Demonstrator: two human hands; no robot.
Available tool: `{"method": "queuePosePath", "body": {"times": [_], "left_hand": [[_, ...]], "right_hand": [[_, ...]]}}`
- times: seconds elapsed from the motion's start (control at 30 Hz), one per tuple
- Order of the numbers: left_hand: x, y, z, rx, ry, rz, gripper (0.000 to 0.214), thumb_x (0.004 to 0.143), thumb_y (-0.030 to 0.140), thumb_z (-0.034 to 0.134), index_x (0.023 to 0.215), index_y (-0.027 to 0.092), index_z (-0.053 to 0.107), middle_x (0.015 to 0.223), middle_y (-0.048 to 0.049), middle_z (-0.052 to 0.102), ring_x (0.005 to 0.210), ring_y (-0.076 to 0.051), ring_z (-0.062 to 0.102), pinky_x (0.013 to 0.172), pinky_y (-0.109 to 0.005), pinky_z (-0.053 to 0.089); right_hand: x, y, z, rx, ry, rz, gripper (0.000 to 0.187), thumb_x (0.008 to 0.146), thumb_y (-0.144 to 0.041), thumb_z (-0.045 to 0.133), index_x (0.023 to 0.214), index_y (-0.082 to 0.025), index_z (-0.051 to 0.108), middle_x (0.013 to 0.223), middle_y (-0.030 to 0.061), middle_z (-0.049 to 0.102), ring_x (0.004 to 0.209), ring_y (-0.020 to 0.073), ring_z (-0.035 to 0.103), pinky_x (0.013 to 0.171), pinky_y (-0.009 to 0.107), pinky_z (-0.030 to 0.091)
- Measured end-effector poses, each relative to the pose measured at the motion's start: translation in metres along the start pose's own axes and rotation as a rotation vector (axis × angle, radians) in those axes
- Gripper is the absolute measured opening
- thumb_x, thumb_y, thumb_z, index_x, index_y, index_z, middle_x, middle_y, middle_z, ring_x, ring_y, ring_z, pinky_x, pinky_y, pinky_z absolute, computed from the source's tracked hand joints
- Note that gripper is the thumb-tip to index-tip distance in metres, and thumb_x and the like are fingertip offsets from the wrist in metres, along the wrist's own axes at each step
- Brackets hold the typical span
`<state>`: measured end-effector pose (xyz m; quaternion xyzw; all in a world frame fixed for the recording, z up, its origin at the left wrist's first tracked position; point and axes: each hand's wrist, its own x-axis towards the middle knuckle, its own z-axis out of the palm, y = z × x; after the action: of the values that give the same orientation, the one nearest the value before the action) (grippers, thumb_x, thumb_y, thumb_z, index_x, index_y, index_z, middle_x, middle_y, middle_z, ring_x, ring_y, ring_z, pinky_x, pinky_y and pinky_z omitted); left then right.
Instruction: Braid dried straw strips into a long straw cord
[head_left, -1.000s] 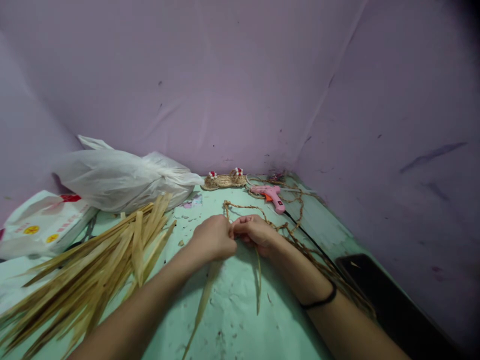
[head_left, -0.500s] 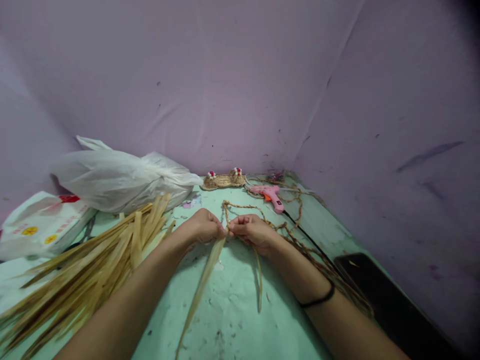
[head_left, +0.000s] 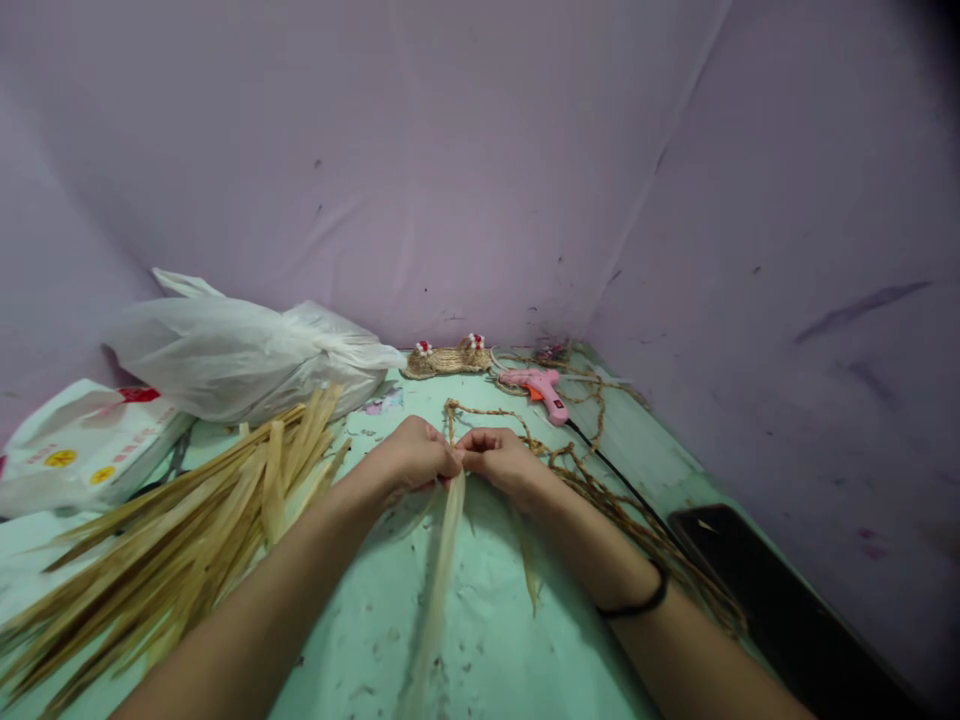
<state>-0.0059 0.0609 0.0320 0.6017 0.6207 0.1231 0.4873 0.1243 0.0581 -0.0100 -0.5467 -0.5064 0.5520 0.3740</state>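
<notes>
Pale strip (head_left: 448, 550) just got swung rightward, cord (head_left: 451, 422) end pinched by left hand (head_left: 416, 455) and right hand (head_left: 499, 458), so another twist's probably being added.

There are two hands (head_left: 414, 455) (head_left: 501, 460), one glue gun (head_left: 546, 388), one wristband (head_left: 649, 603) and two flowers (head_left: 424, 349) (head_left: 475, 342).

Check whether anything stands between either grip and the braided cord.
Nothing visible does. The left grip and right grip meet at the braided cord, a pale strip trailing toward the camera. The glue gun lies beyond, to the right.
</notes>
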Motion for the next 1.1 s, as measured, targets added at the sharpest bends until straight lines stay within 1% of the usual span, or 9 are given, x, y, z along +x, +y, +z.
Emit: {"method": "queuePosePath", "body": {"times": [0.27,0.4,0.47,0.57,0.63,0.7,0.9,1.0,1.1], "left_hand": [[-0.01,0.002,0.028,0.47,0.309,0.136,0.012,0.058,0.023,0.051,0.059,0.015,0.06,0.05,-0.0043,0.051,0.053,-0.018,0.05,0.047,-0.024,0.029],[-0.022,0.006,0.042,0.6,0.329,0.255,0.017,0.06,0.019,0.049,0.067,0.016,0.064,0.065,-0.0099,0.06,0.065,-0.021,0.056,0.055,-0.026,0.034],[-0.022,0.007,0.037,0.593,0.251,0.31,0.015,0.059,0.018,0.049,0.064,0.015,0.063,0.062,-0.0088,0.059,0.063,-0.02,0.055,0.055,-0.025,0.035],[-0.017,0.011,0.013,0.402,0.095,0.246,0.013,0.06,0.021,0.052,0.058,0.013,0.061,0.047,-0.003,0.051,0.047,-0.014,0.049,0.046,-0.022,0.032],[-0.011,0.012,-0.006,0.166,0.204,0.107,0.021,0.064,0.024,0.051,0.077,0.01,0.061,0.043,0.0011,0.047,0.037,-0.01,0.041,0.04,-0.021,0.029],[-0.006,0.011,-0.016,-0.093,0.173,-0.023,0.033,0.066,0.02,0.05,0.097,0.01,0.054,0.043,0.0035,0.048,0.031,-0.007,0.035,0.035,-0.019,0.025],[0.009,-0.004,-0.003,-0.562,-0.322,-0.088,0.008,0.064,0.01,0.053,0.07,0.006,0.055,0.058,-0.0036,0.056,0.041,-0.005,0.048,0.036,-0.013,0.034],[0.015,-0.01,0.002,-0.582,-0.358,-0.106,0.005,0.063,0.011,0.054,0.065,0.007,0.054,0.053,-0.0021,0.053,0.039,-0.005,0.047,0.035,-0.013,0.035],[0.016,-0.012,0.002,-0.504,-0.292,-0.094,0.007,0.061,0.015,0.056,0.06,0.008,0.053,0.044,0.0022,0.045,0.033,-0.004,0.039,0.03,-0.014,0.027]], "right_hand": [[-0.004,-0.006,-0.002,0.134,-0.043,0.205,0.01,0.05,-0.01,0.047,0.055,-0.013,0.054,0.034,-0.0077,0.035,0.032,0.0029,0.02,0.035,0.02,0.01],[-0.006,-0.007,0.0,0.204,-0.053,0.207,0.012,0.046,-0.006,0.043,0.051,-0.013,0.051,0.036,-0.0054,0.041,0.032,0.0032,0.027,0.035,0.019,0.014],[-0.006,-0.008,0.0,0.206,-0.058,0.219,0.012,0.047,-0.005,0.043,0.052,-0.013,0.05,0.037,-0.0046,0.043,0.033,0.0038,0.03,0.035,0.019,0.015],[-0.006,-0.008,-0.002,0.19,-0.098,0.217,0.005,0.053,-0.009,0.047,0.052,-0.014,0.048,0.033,-0.0069,0.036,0.029,0.0027,0.021,0.034,0.02,0.009],[-0.006,-0.009,-0.004,0.191,-0.119,0.21,0.005,0.057,-0.014,0.05,0.052,-0.014,0.047,0.034,-0.0078,0.033,0.029,0.0021,0.017,0.034,0.02,0.006],[-0.006,-0.01,-0.006,0.193,-0.134,0.21,0.009,0.059,-0.017,0.053,0.052,-0.014,0.047,0.035,-0.0081,0.033,0.03,0.0019,0.017,0.034,0.02,0.006],[-0.006,-0.011,-0.004,0.159,-0.14,0.172,0.008,0.059,-0.017,0.055,0.054,-0.013,0.05,0.039,-0.0055,0.044,0.032,0.0022,0.027,0.035,0.019,0.012],[-0.005,-0.01,-0.002,0.111,-0.095,0.121,0.003,0.058,-0.012,0.055,0.056,-0.013,0.053,0.044,-0.0029,0.051,0.038,0.0038,0.037,0.039,0.018,0.02],[-0.002,-0.007,-0.003,-0.002,-0.079,0.06,0.009,0.059,-0.016,0.059,0.053,-0.013,0.053,0.043,-0.0033,0.05,0.039,0.0039,0.035,0.041,0.018,0.022]]}}
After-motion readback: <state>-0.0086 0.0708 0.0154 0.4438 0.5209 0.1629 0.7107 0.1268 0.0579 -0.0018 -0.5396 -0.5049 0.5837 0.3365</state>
